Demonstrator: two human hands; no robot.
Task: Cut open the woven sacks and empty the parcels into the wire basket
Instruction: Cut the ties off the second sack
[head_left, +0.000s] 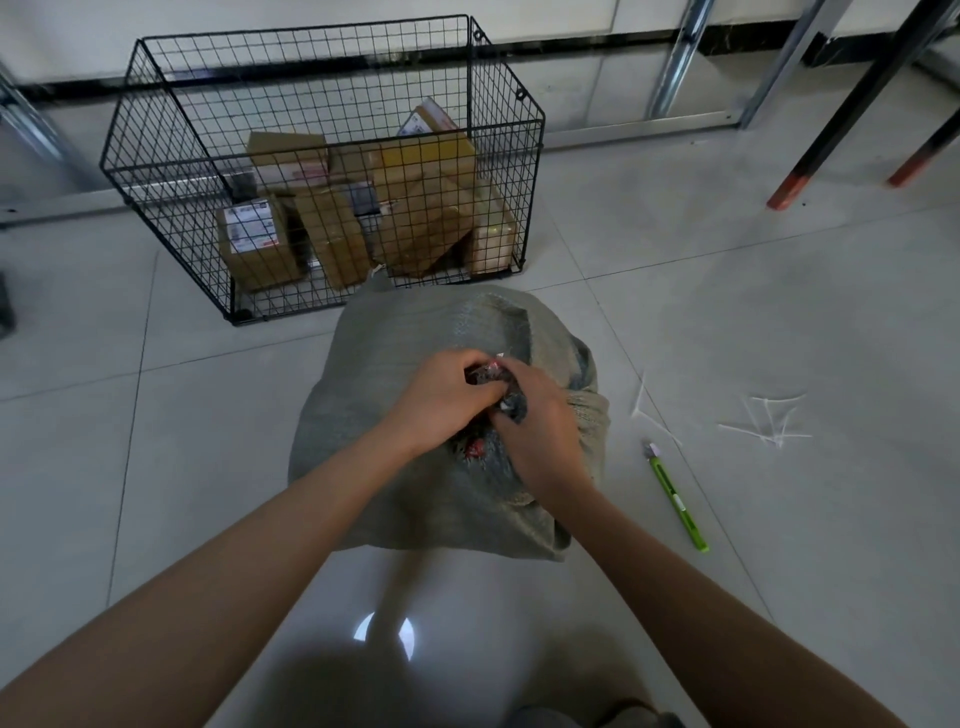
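A grey-green woven plastic sack (395, 364) is seen lying full and lumpy on the pale tiled floor, directly in front of the person and just short of the black wire-mesh basket (171, 130), whose near lower edge is almost touched by the sack's far corner. The sack's long axis is judged to run from the person towards the basket, with the bunched mouth turned up on top. This mouth is gripped by both hands. The left hand (447, 400) is curled over the gathered fabric from the left, and the right hand (540, 426) is closed round it from the right, the 2 hands touching. Something dark and red is glimpsed between the fingers, but whether a tie is on the mouth or it is already cut cannot be told. A slim green utility knife (675, 499) lies on the floor just right of the sack, held by nobody, its length running roughly away from the person. It is nearer the right hand, so any cut would be begun from that side. Several brown cardboard parcels (426, 218) are already heaped in the basket. White cut plastic ties (769, 421) are scattered on the tiles beyond the knife.
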